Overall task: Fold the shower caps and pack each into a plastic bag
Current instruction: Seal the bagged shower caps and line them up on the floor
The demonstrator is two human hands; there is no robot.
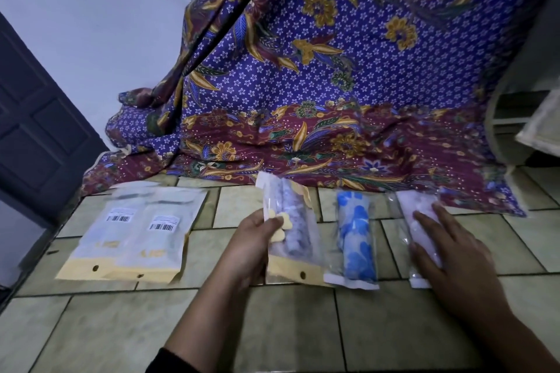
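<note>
**Plastic bags in a row, a hand at each end**

Head view: the left hand [251, 239] grips the left edge of a clear bag [300, 251] with a yellow header, thumb over its front; a rolled pale cap [292, 221] sits inside. Just right of it, a blue-flowered cap in its bag [356, 239] lies flat on the tiled floor [303, 327]. Further right, the right hand [448, 251] rests with straight, spread fingers on a bag holding a pink cap [415, 218]. Two empty bags [130, 233] overlap near the floor's left edge, well apart from both hands. A patterned cloth [333, 85] drapes onto the floor's far edge, just behind the row. Open tiles spread on the near side.
</note>
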